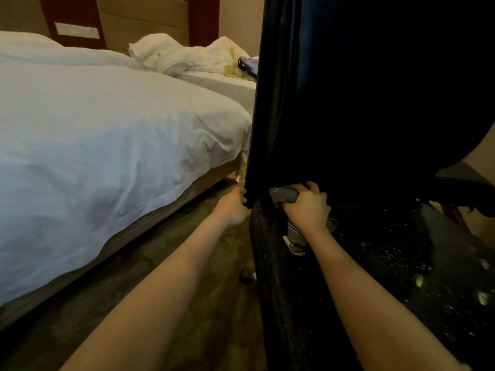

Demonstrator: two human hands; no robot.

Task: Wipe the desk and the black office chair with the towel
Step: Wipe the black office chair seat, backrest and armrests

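The fingers of my right hand (308, 207) are curled tight round the grey towel (284, 195). They press it into the crease where the back of the black chair (348, 103) meets its seat (388, 250). My palm hides most of the towel, and I cannot tell whether the pale scrap below my wrist is more of it. My left hand (233, 207), at 9 o'clock of the right, grips the back's edge, fingertips hidden behind it. The back is too dark to read and cut off at the top. Pale specks dot the seat. At 9 o'clock lies a white bed (93, 129). A caster (247, 275) shows dimly on the floor (187, 303).
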